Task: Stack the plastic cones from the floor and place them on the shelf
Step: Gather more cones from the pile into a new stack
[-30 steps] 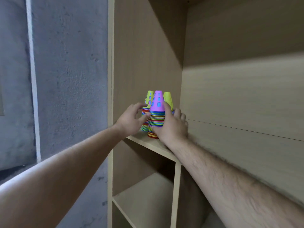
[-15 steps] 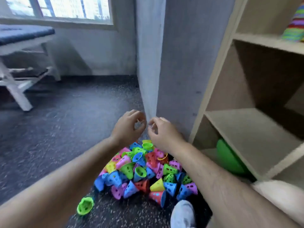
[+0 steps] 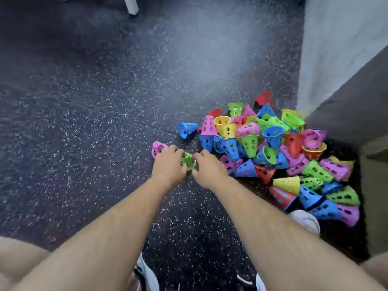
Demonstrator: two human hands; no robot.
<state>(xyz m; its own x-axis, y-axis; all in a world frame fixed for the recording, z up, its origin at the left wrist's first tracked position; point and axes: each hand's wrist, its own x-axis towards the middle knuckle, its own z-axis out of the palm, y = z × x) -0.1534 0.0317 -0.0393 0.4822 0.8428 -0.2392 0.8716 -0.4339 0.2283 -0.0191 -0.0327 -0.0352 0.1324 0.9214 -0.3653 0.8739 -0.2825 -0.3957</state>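
A heap of small perforated plastic cones (image 3: 270,148) in blue, green, pink, yellow, red and purple lies on the dark speckled floor (image 3: 94,101) against the wall corner. A lone green cone (image 3: 188,161) sits apart at the heap's left side. My left hand (image 3: 169,164) and my right hand (image 3: 206,166) both curl around this green cone from either side. A pink cone (image 3: 157,147) lies just beyond my left knuckles. The shelf is out of view.
A grey wall corner (image 3: 336,59) rises at the right, with a wooden panel edge (image 3: 375,185) below it. A white furniture leg (image 3: 131,5) stands at the top. My white shoes (image 3: 306,220) are by the heap and at the bottom edge.
One second ago my hands were at the cone stacks on the shelf. The view has swung down to the floor, and both hands have dropped and closed around the lone green cone.
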